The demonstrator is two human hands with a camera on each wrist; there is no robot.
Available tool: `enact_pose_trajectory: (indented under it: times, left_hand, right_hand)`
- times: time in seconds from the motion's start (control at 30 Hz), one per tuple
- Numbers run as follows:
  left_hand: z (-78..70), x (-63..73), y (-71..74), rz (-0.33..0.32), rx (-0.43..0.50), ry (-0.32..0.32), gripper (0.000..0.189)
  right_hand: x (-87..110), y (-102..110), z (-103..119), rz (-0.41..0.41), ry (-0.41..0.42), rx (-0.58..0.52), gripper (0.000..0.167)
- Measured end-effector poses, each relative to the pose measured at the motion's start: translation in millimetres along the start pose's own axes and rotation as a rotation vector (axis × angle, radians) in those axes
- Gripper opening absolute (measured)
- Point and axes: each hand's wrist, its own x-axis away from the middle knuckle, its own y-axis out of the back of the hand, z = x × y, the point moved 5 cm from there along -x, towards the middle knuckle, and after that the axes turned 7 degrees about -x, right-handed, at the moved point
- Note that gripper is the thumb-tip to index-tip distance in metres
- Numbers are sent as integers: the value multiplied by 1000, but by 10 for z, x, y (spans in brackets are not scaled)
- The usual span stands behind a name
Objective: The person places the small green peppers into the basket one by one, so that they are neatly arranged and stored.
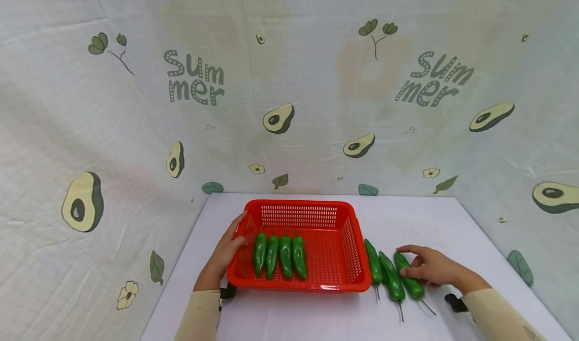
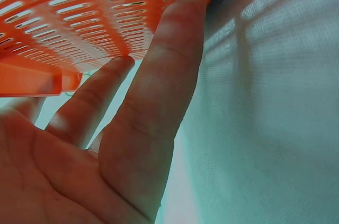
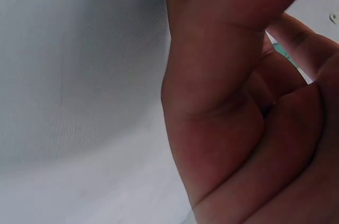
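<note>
Pinching green pepper, right grip; half curled

Here on the left, a pale beige fabric sleeve is covering the arm, and a small, rounded black device is poking out beside its end, a thin dark strip running just below. Across on the right, a matching pale beige fabric sleeve is sporting a small dark mark, while another small, rounded black device is showing beside it! Both the left hand and right hand are going bare.
</note>
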Motion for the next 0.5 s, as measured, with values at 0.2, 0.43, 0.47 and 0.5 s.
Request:
enact_pose_trajectory:
  times: [0.2,0.43,0.47,0.5]
  left_hand:
    - [-13,12,-8,7,12,-5,80]
    - [-24,17,-5,11,8,1,80]
    - [-24,15,-4,11,11,2,80]
    - [-25,14,-2,10,12,3,80]
  right_hand:
    - [-22,-14,-2,27,1,-13,76]
    - [-36,-17,-13,81,11,-64,71]
    - [-39,-18,-15,85,12,-69,71]
    - [-42,-16,-15,87,14,-73,70]
